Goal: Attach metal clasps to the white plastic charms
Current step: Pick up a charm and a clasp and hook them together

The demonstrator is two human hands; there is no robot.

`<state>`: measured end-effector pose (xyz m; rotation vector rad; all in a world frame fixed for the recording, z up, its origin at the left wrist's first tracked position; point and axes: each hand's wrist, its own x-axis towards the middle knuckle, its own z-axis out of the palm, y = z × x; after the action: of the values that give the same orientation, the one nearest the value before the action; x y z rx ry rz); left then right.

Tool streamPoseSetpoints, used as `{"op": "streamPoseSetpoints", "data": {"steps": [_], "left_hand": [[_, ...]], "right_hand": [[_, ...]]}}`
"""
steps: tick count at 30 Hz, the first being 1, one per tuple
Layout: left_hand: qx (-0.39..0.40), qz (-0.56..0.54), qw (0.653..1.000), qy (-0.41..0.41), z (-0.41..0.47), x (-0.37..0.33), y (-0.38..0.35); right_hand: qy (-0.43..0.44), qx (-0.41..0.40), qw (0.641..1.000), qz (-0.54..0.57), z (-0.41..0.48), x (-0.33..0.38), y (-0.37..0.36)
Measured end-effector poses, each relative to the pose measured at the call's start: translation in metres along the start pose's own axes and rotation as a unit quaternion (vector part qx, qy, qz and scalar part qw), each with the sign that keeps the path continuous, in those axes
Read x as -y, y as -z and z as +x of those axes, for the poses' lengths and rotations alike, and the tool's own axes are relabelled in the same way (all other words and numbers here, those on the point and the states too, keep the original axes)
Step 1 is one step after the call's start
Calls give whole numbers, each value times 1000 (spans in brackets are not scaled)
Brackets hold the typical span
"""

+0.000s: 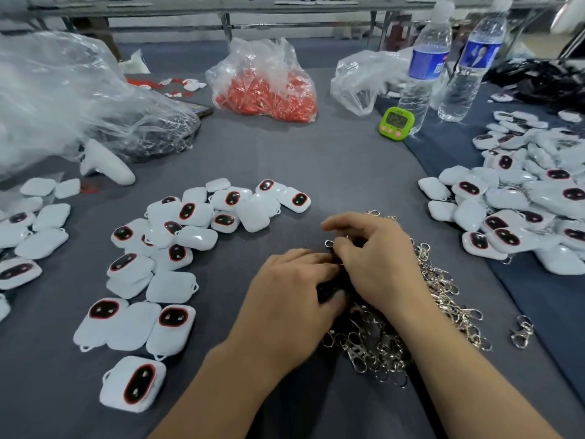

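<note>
Finds left hand (pixel 294 289) and right hand (pixel 376 258) curled together over clasp heap (pixel 443 299). Records right hand pinching one clasp (pixel 329 243); cannot tell left hand's hold. Locates charms (pixel 177 236) leftward, nearer left hand.

Straight ahead of you a green digital timer (pixel 394 123) stands on the grey tablecloth (pixel 316 160), just beside two clear water bottles, one nearer (pixel 419 77) and one behind (pixel 471 64). A crumpled clear bag (pixel 361 80) lies left of them. Farther left sits a bag of red cords (pixel 262 87). On your left, a white handheld controller (pixel 104 164) lies against a large clear plastic bag (pixel 63 99).
</note>
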<state>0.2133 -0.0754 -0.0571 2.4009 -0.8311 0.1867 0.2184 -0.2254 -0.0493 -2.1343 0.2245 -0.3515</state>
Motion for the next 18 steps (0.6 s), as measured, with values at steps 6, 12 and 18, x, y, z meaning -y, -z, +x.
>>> {"op": "streamPoseSetpoints", "data": {"steps": [6, 12, 18], "left_hand": [[-69, -22, 996, 60, 0, 13, 4], [-170, -48, 969, 172, -4, 9, 15], [-239, -92, 939, 231, -1, 14, 18]], "right_hand": [[43, 21, 997, -67, 8, 14, -17], [60, 111, 983, -135, 47, 32, -46], [35, 67, 988, -134, 35, 21, -51]]}}
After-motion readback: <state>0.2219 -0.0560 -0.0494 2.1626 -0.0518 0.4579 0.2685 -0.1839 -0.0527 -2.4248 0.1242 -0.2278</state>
